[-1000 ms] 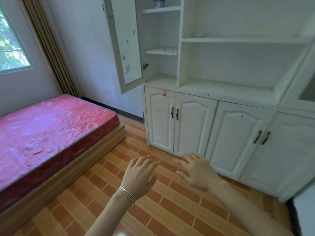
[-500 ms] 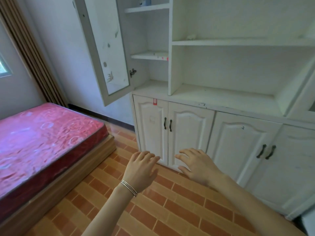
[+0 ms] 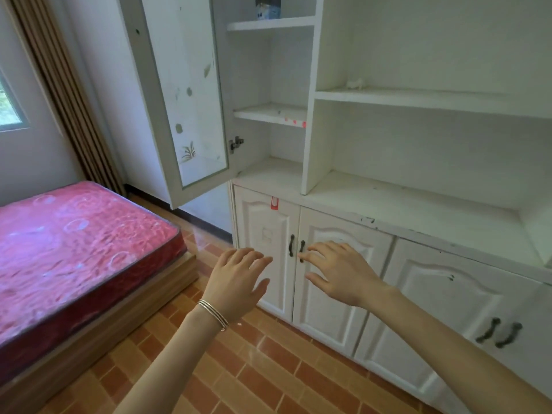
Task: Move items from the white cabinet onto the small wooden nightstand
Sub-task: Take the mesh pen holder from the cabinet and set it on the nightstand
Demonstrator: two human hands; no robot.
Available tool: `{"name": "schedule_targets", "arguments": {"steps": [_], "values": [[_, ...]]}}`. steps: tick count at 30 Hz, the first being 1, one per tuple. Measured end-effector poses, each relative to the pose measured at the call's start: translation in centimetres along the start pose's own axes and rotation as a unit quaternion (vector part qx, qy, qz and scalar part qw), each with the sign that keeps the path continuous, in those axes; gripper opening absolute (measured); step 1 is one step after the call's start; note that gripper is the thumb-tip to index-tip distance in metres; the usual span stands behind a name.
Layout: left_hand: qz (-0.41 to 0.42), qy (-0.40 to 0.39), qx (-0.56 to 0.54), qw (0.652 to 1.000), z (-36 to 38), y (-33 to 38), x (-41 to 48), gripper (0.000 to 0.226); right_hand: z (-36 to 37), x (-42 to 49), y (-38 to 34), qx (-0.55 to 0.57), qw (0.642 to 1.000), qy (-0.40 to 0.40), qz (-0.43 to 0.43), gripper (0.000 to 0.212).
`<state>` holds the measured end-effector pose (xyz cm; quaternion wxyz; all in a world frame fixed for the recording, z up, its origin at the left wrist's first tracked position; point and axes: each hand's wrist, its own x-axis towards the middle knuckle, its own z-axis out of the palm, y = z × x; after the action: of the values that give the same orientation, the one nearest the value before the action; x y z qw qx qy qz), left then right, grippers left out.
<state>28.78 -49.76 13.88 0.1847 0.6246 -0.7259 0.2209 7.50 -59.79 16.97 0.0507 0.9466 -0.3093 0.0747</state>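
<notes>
The white cabinet (image 3: 388,204) fills the right side, with open shelves above and shut lower doors. Its glass upper door (image 3: 185,94) hangs open to the left. On the top left shelf stands a small blue-and-white item (image 3: 268,11), cut off by the frame edge. A small white object (image 3: 355,83) lies on the wide middle shelf. My left hand (image 3: 237,282), with thin bracelets on the wrist, and my right hand (image 3: 340,270) hover palm down in front of the lower doors, fingers spread and holding nothing. My right fingertips are near the black door handles (image 3: 296,246). No nightstand is in view.
A bed with a red mattress (image 3: 74,243) on a wooden base stands at the left. Brown curtains (image 3: 59,85) hang beside a window. The floor is orange-brown tile (image 3: 239,377). A second pair of black handles (image 3: 498,333) is at the lower right.
The view has come closer to the cabinet and tilted up. Both hands have risen toward the lower left doors, staying spread and holding nothing.
</notes>
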Motion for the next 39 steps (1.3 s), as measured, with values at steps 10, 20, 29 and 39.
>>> {"name": "schedule_targets", "arguments": {"steps": [10,20,29,39], "values": [[0.025,0.011,-0.001,1.0,5.1,-7.3,8.3,0.039,-0.1,9.0,3.0,-0.017,0.999,0.005,0.028,0.043],[0.05,0.046,-0.005,0.998,7.0,-18.7,18.3,0.037,-2.1,21.7,6.2,-0.053,0.996,0.051,0.056,0.058],[0.077,0.072,0.005,0.994,7.6,-24.4,27.7,0.045,-5.2,30.6,10.0,-0.079,0.99,0.101,0.057,0.043],[0.062,0.181,0.048,0.98,7.4,-30.3,41.8,0.043,-11.1,43.5,18.3,-0.131,0.958,0.255,0.004,0.039]]}}
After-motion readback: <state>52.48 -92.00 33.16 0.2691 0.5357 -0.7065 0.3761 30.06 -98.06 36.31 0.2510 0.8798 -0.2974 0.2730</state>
